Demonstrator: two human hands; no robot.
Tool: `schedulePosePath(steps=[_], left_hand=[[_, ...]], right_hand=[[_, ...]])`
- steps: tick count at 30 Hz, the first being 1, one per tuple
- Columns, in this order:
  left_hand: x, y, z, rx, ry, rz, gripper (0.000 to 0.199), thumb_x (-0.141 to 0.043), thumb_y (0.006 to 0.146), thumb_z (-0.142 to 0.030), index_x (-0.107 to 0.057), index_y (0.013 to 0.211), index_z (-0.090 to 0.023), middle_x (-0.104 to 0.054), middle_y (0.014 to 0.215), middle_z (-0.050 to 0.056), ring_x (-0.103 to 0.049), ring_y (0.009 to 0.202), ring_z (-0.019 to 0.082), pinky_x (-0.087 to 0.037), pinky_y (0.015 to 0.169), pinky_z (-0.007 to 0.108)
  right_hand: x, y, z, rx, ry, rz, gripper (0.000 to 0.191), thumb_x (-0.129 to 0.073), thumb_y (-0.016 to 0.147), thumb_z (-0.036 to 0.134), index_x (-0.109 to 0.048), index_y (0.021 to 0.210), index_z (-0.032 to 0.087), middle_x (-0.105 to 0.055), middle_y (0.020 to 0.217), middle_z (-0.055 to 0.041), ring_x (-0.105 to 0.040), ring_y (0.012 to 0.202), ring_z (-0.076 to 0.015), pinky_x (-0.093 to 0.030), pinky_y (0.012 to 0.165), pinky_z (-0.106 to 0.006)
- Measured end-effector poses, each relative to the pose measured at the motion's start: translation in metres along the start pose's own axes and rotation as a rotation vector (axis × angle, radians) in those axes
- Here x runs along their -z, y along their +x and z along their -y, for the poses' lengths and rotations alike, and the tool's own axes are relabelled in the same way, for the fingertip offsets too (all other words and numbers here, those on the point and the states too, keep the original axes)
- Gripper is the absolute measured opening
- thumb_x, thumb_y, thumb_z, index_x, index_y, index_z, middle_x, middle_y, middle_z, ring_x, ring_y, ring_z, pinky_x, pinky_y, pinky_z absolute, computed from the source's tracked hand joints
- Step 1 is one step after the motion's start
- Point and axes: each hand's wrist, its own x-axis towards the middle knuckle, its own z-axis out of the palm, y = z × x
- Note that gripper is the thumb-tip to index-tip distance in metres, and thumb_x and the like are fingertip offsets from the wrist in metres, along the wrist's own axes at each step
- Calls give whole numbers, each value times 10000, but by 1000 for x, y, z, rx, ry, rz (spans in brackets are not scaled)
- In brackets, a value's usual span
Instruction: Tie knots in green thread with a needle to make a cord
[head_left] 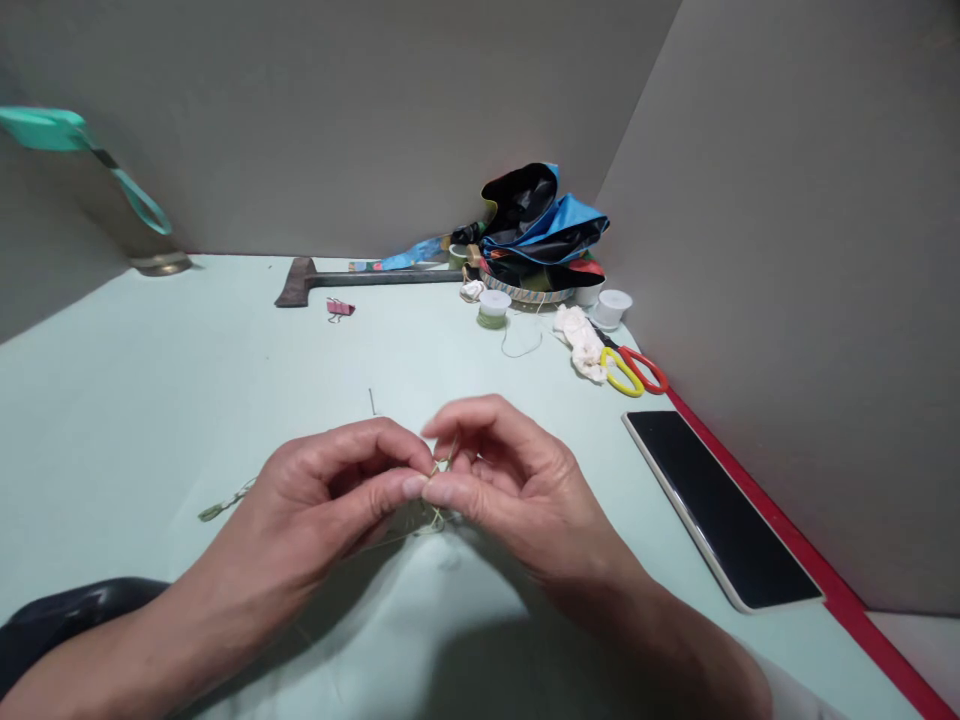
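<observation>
Close together over the middle of the table, my two hands work on a thin pale green thread (436, 520). My left hand (345, 480) pinches it between thumb and index finger. Thumb tip against thumb tip, my right hand (510, 475) is also closed on the thread, its index finger curved above. Small loops of thread hang below the fingertips, and a strand runs off to the left. The exact knot or loop between the fingers is partly hidden. Beyond the left wrist lies a green thread bundle (217, 510). A thin dark needle-like piece (371, 402) is just past my hands.
Toward the back are a hatchet (300, 282), a pink binder clip (340, 308), a green thread spool (493, 310), a white spool (612, 308), a blue-black pouch (555, 230), crumpled tissue (581, 343) and scissors (634, 370). A phone (720, 505) lies right; a turquoise strap (142, 200) hangs left.
</observation>
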Motion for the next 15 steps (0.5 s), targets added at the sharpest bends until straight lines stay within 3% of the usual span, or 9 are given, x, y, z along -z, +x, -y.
schedulePosePath(steps=[2,5,11,15], left_hand=[[1,1,0,126,-74,23,125,-1030,901,-343,-959,803,-315,-617,615,-52,-421,572,122,-335,492,200],[1,1,-1,225,-191,40,161,-1076,857,-344,-937,802,-285,-612,626,-49,-425,596,118,-356,518,186],[-3,1,-4,209,-318,81,152,-1049,954,-345,-950,851,-294,-813,762,1,-423,583,103,-296,508,202],[-3,0,-4,220,-347,80,187,-1128,875,-333,-955,817,-294,-812,738,-6,-410,562,87,-284,500,203]], right_hand=[[1,0,-1,13,32,16,315,-1130,770,177,-844,870,265,-731,840,61,-624,783,-138,-529,776,-275],[3,1,-1,-17,105,33,283,-1129,798,159,-865,819,258,-795,775,54,-701,781,-148,-582,818,-287],[11,5,-6,-13,192,59,157,-1079,906,174,-963,911,279,-886,785,52,-787,793,-121,-620,884,-253],[14,5,-9,-6,180,31,158,-1095,897,197,-985,928,307,-898,809,50,-801,807,-129,-619,872,-258]])
